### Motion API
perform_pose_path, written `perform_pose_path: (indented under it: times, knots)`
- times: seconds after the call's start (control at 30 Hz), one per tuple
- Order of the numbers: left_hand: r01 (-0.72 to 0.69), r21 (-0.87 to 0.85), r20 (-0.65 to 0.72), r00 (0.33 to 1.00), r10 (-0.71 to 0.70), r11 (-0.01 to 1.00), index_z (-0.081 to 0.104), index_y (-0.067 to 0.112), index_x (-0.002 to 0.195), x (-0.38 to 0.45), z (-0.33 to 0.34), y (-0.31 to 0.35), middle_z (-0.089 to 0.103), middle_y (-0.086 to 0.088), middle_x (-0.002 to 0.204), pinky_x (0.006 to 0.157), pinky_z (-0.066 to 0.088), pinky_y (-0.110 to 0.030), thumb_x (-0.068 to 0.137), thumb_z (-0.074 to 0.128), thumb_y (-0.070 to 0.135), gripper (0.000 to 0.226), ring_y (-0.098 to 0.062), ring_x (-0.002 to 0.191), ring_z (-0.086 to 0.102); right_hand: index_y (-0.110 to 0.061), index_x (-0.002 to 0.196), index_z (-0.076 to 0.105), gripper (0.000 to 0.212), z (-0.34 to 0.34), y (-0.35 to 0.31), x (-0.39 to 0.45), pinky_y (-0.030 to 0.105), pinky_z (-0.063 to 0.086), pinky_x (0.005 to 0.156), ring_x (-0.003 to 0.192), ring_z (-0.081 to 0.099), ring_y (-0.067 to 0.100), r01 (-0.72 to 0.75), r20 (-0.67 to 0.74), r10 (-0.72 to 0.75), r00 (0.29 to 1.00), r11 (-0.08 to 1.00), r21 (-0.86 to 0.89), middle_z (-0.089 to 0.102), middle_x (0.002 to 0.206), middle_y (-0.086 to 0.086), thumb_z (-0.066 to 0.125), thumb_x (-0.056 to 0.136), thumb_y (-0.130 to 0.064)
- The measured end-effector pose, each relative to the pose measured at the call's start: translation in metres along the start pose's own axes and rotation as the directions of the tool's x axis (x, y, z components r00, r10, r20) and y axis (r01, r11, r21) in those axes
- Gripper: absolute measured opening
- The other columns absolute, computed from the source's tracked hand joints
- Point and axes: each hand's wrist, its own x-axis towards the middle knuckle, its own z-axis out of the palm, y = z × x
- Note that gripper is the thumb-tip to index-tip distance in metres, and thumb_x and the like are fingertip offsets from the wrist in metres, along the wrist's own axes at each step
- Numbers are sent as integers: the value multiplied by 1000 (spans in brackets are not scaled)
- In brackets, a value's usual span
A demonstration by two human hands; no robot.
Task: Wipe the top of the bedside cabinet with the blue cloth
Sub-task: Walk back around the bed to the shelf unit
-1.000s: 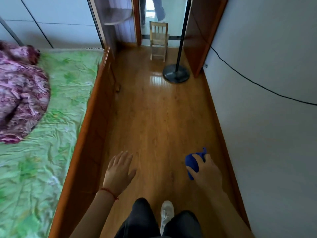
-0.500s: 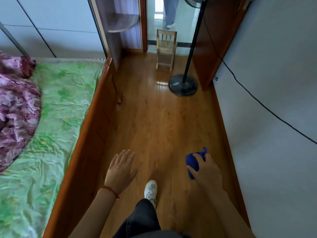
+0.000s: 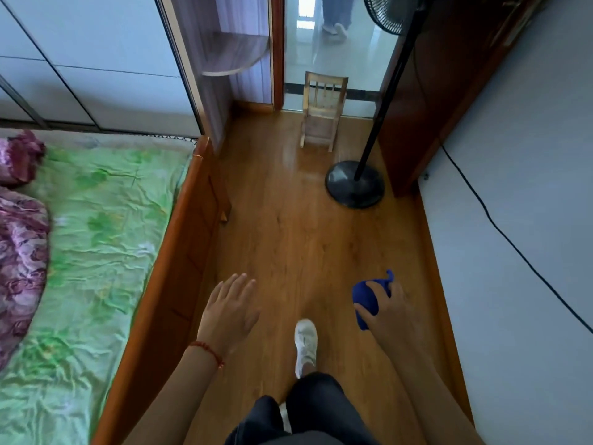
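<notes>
Holding blue cloth [image 3: 365, 300] right hand [image 3: 390, 311]; fan base [image 3: 354, 184], small chair [image 3: 322, 112] ahead.

I see my left hand [image 3: 228, 311] held out in front, palm down, fingers spread and loose, a red string at the wrist. My right hand [image 3: 390, 311] is curled, fingers closed round the bunched blue cloth [image 3: 365, 298]; both forearms reach forward.

The right hand [image 3: 390, 311] clutches the blue cloth [image 3: 367, 297] (bunched) above the wooden floor [image 3: 305, 239].
</notes>
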Motion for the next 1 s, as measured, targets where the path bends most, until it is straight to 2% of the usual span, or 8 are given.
perform_pose_path:
  times: [0.1,0.2,0.3,0.43,0.6,0.7,0.83,1.0]
  knots:
    - [8,9,3,1000,-8,1000,65,6,113,65,12,-16,64,-16,114,87,46,-49,66,81,33,57,-35,107,60,-8,114,58,51,10,2,69,37,53,58,77,60,30,6,4,-6,1000,1000,-19,52,114,23,77,71,-26]
    - [29,24,3,1000,-29,999,65,7,112,131,20,-34,64,-15,114,87,46,-48,67,80,35,56,-34,107,60,-8,106,62,49,14,1,146,33,50,49,68,61,29,50,-8,-51,999,999,-19,57,104,22,82,64,-24]
    - [62,29,32,997,-63,998,65,8,112,191,18,-50,65,-14,113,87,45,-46,66,80,37,57,-32,105,61,-8,102,64,51,17,-2,217,33,51,45,62,63,29,83,43,-80,996,995,-62,59,104,24,85,59,-25]
    - [94,29,8,996,-94,995,68,5,108,268,11,-71,66,-16,108,80,49,-51,61,84,34,58,-34,100,63,-10,102,64,52,19,-9,306,28,48,42,58,61,24,134,67,-130,989,989,-67,60,99,19,86,58,-27]
    - [149,22,-15,989,-149,989,66,6,111,353,18,-107,65,-16,112,86,46,-49,76,66,40,49,-34,104,61,-11,99,63,51,30,-20,401,25,47,46,58,59,23,160,62,-156,986,985,-59,59,91,16,86,57,-26]
    - [161,-6,-13,987,-161,987,66,5,113,410,24,-131,64,-17,114,88,43,-51,74,76,37,51,-35,106,60,-10,101,63,50,43,-27,463,31,50,50,64,60,25,160,83,-155,984,985,-60,58,93,16,84,60,-27]
    - [171,-9,-13,985,-171,985,65,6,112,492,32,-172,65,-16,113,89,40,-47,73,75,38,52,-34,105,61,-8,101,62,50,62,-41,553,34,52,53,66,60,27,155,51,-152,987,985,-79,57,90,17,84,61,-26]
    - [164,-89,66,985,-158,983,65,4,111,587,30,-227,64,-17,114,86,47,-50,81,39,45,57,-34,106,60,-11,104,61,49,73,-67,662,35,55,49,62,60,27,148,64,-142,988,983,-107,58,92,17,81,65,-32]
